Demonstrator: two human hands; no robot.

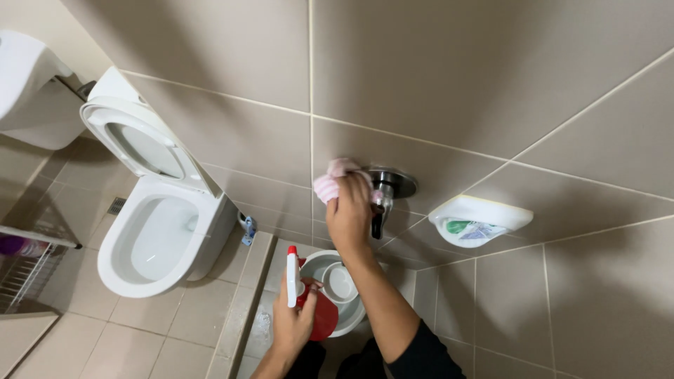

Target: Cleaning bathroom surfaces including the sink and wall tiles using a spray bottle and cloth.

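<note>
The person's right hand (349,210) is raised to the tiled wall (491,77), and its grip is clamped on a pink cloth (335,179), which is pressed against the wall just beside the round chrome shower valve (390,184). The cloth touches the left edge of the valve plate, and the dark lever of the valve hangs down just to the right of the hand. The right forearm wears a dark sleeve near the bottom edge of the view.

The left hand (293,324) is lower, near the bottom edge, and its grip is closed around a spray bottle (295,281) with a white body and a red trigger head, held upright. Just behind this hand a grey basin (337,281) stands on the floor (140,337) of the shower corner.

To the right of the valve, a white soap dish (479,219) is fixed on the wall, with a green and a blue thing inside it. Well apart to the left stands a white toilet (158,231) with the lid open. A wire rack (28,270) shows at the left edge.
</note>
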